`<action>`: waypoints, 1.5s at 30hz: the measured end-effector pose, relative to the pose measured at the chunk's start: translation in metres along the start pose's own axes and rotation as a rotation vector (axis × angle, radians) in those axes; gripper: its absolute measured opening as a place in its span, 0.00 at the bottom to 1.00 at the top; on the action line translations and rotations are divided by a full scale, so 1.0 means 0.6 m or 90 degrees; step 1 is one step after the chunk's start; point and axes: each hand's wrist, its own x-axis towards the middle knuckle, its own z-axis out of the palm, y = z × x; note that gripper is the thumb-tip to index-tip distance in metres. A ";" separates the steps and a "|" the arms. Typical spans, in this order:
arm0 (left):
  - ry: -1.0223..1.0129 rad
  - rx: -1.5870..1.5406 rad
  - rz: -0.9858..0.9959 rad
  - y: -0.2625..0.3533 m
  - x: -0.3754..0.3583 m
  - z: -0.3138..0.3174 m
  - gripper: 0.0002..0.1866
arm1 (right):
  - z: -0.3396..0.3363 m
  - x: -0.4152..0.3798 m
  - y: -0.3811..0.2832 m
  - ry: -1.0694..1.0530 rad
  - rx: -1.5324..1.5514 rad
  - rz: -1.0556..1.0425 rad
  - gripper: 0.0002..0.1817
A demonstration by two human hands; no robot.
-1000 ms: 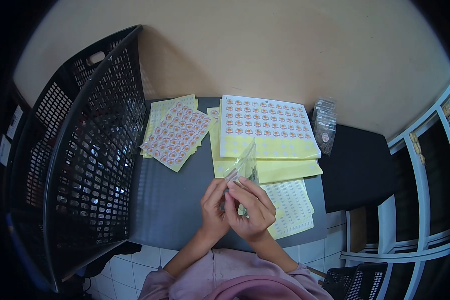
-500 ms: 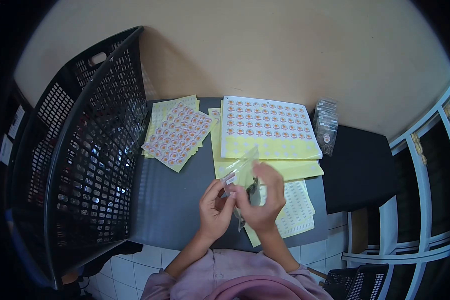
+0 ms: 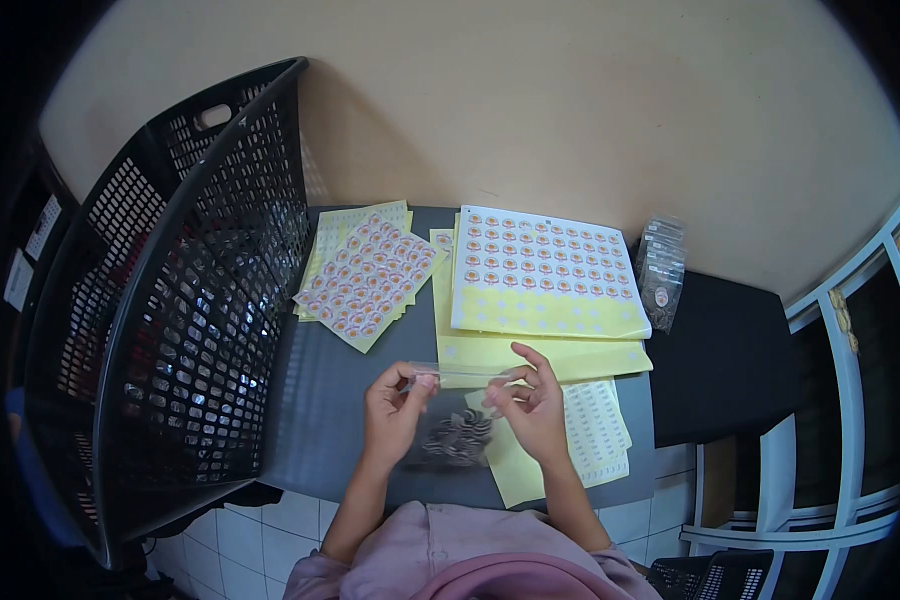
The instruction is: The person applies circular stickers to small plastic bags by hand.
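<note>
A clear plastic bag with small dark pieces at its bottom hangs upright between my hands, above the grey table. My left hand pinches the bag's top left corner. At the top right corner, my right hand grips the edge between thumb and fingers, with the index finger raised. Just beyond the hands lies a stack of sticker sheets with round orange labels and a yellow backing. Other yellow sheets with small labels lie beside my right hand.
A tall black basket holding many packets stands at the left. More sticker sheets lie at the table's back left. Filled clear packets stand at the back right, by a black surface. White shelving is far right.
My hands have moved apart to the bag's two top corners. The bag, earlier tilted and bunched between them, now hangs with its top edge stretched level. The view has shifted slightly.
</note>
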 end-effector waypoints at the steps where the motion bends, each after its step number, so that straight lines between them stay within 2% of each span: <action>1: 0.001 0.002 0.001 -0.011 0.006 -0.011 0.05 | -0.008 0.006 0.011 -0.011 -0.052 0.023 0.22; 2: 0.007 0.003 -0.016 -0.027 0.011 -0.024 0.05 | -0.019 0.021 0.018 0.010 -0.267 -0.043 0.12; 3: 0.012 0.005 -0.034 -0.043 0.016 -0.037 0.06 | -0.031 0.034 0.028 0.009 -0.266 -0.042 0.12; 5: 0.012 0.007 -0.036 -0.063 0.025 -0.049 0.07 | -0.044 0.059 0.033 -0.073 -0.611 -0.167 0.10; 6: 0.013 0.002 -0.067 -0.068 0.027 -0.052 0.07 | -0.047 0.066 0.029 -0.161 -0.637 -0.073 0.13; 7: 0.014 -0.003 -0.097 -0.074 0.029 -0.054 0.07 | -0.046 0.069 0.039 -0.160 -0.638 -0.077 0.13; 9: 0.009 -0.002 -0.114 -0.078 0.030 -0.055 0.07 | -0.046 0.074 0.070 -0.153 -0.662 -0.183 0.18; 10: 0.024 -0.033 -0.145 -0.077 0.031 -0.052 0.07 | -0.042 0.079 0.057 -0.191 -0.653 -0.092 0.24; 11: 0.039 -0.063 -0.177 -0.078 0.029 -0.051 0.06 | -0.040 0.085 0.052 -0.194 -0.655 -0.094 0.24; 13: 0.047 -0.123 -0.168 -0.089 0.029 -0.056 0.07 | -0.038 0.100 0.043 -0.147 -0.640 -0.206 0.27; 17: 0.077 -0.179 -0.169 -0.086 0.029 -0.057 0.07 | -0.038 0.140 0.008 -0.119 -0.606 -0.277 0.28; 19: 0.077 -0.175 -0.171 -0.085 0.028 -0.058 0.07 | -0.039 0.154 0.002 -0.110 -0.600 -0.273 0.28; 21: 0.050 -0.127 -0.155 -0.087 0.026 -0.058 0.06 | -0.042 0.163 0.010 -0.144 -0.568 -0.163 0.28; 22: 0.052 -0.128 -0.156 -0.087 0.025 -0.056 0.06 | -0.041 0.164 0.015 -0.147 -0.569 -0.162 0.28; 24: 0.050 -0.148 -0.128 -0.085 0.025 -0.050 0.05 | -0.040 0.169 0.027 -0.316 -0.641 -0.060 0.27; 25: 0.051 -0.148 -0.128 -0.084 0.026 -0.050 0.05 | -0.041 0.174 0.036 -0.317 -0.641 -0.061 0.27; 28: 0.045 -0.132 -0.167 -0.081 0.027 -0.051 0.06 | -0.047 0.194 0.058 -0.253 -0.676 -0.148 0.28; 31: 0.053 -0.145 -0.173 -0.083 0.027 -0.050 0.06 | -0.050 0.222 0.038 -0.219 -0.604 -0.141 0.29; 33: 0.048 -0.121 -0.146 -0.088 0.028 -0.049 0.05 | -0.047 0.236 0.028 -0.203 -0.579 -0.144 0.32; 35: 0.048 -0.121 -0.128 -0.088 0.028 -0.045 0.05 | -0.050 0.254 0.035 -0.148 -0.574 -0.222 0.33; 37: 0.050 -0.119 -0.111 -0.090 0.025 -0.043 0.05 | -0.055 0.267 0.042 -0.151 -0.580 -0.212 0.32; 39: 0.042 0.034 -0.059 -0.092 0.023 -0.041 0.05 | -0.059 0.283 0.056 -0.179 -0.635 -0.202 0.32; 40: 0.042 0.034 -0.058 -0.091 0.023 -0.040 0.05 | -0.056 0.286 0.057 -0.179 -0.635 -0.203 0.32; 42: 0.026 0.164 -0.017 -0.086 0.021 -0.037 0.06 | -0.049 0.292 0.058 -0.138 -0.803 -0.124 0.34; 43: 0.017 0.229 0.004 -0.086 0.021 -0.036 0.06 | -0.048 0.295 0.059 -0.137 -0.803 -0.126 0.34; 45: 0.026 0.219 0.027 -0.084 0.022 -0.032 0.07 | -0.045 0.305 0.064 -0.122 -0.825 -0.078 0.35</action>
